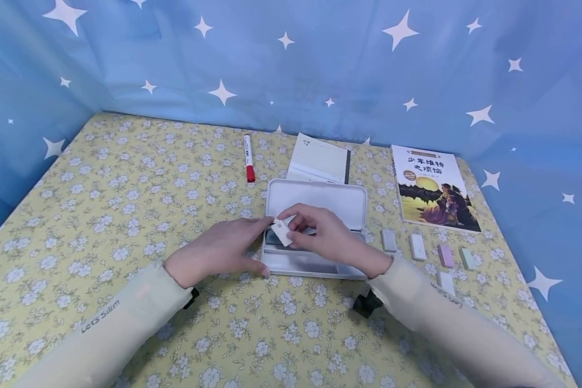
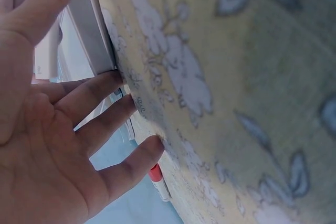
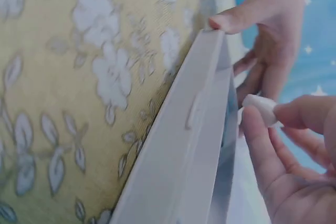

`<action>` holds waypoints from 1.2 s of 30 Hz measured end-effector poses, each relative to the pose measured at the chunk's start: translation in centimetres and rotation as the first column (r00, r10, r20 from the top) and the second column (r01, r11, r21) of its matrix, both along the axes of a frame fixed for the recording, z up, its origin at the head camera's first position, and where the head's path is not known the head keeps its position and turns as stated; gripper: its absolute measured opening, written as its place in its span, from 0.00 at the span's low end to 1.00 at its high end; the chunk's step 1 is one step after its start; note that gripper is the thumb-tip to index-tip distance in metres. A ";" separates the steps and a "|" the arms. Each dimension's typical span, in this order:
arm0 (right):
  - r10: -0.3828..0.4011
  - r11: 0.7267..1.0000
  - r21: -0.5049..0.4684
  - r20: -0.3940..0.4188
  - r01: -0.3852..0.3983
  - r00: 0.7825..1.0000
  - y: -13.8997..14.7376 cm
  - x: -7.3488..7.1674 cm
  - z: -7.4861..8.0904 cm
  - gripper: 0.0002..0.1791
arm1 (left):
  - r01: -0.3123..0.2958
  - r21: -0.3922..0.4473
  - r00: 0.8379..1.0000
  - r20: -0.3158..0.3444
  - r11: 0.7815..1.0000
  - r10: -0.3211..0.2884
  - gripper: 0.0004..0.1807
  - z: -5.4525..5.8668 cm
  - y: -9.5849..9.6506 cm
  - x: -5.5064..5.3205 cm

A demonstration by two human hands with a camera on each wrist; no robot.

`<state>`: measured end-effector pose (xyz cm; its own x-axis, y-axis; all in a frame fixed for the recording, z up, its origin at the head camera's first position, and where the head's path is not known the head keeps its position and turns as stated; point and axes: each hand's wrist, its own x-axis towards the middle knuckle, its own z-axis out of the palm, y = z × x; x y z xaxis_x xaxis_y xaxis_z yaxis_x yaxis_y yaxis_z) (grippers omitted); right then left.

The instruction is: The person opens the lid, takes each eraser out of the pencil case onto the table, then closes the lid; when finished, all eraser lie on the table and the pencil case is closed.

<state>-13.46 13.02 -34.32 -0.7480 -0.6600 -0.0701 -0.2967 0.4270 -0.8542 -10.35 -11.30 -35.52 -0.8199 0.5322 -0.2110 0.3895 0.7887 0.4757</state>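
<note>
A white pencil case [image 1: 303, 263] stands with its lid [image 1: 315, 189] raised, its tray split into compartments. In the head view my right hand [image 1: 327, 233] pinches a small white eraser [image 1: 282, 233] between thumb and fingers, over the left part of the tray. The right wrist view shows this eraser [image 3: 261, 107] held above the case's edge. My left hand [image 1: 223, 247] rests at the case's left end, thumb by the near corner and fingers reaching toward the hinge side. Its fingers [image 2: 100, 127] are spread and fairly straight in the left wrist view.
To the right lie several erasers: grey [image 1: 389, 240], white [image 1: 417, 247], pink [image 1: 445, 256], green [image 1: 468, 259] and another white one [image 1: 446, 282]. Behind the case are a notebook [image 1: 320, 157] and a red-capped marker [image 1: 249, 158]. A book [image 1: 434, 188] lies back right.
</note>
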 end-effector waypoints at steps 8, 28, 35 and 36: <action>-0.065 0.983 -0.151 0.232 0.102 0.971 0.9 0.3 -0.3 0.24 | -0.004 -0.016 1.000 0.014 1.000 0.004 0.60 0.0 0.1 0.1; -0.282 0.930 -0.156 0.278 0.333 0.918 7.9 2.6 0.0 0.26 | 0.007 0.001 1.000 0.007 1.000 -0.007 0.58 -0.2 0.4 0.2; -0.340 0.884 -0.218 0.305 0.413 0.890 11.5 3.8 -0.2 0.22 | -0.001 -0.010 1.000 -0.001 1.000 0.001 0.58 0.0 0.1 0.2; -0.348 0.878 -0.222 0.313 0.425 0.884 12.0 4.0 -0.2 0.23 | -0.001 -0.010 1.000 -0.002 1.000 0.001 0.58 0.1 0.0 0.2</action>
<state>-9.45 25.06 -34.54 -0.9275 -0.3418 -0.1517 0.0873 0.1968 -0.9766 -10.18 -11.26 -35.45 -0.8210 0.5291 -0.2146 0.3896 0.7938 0.4670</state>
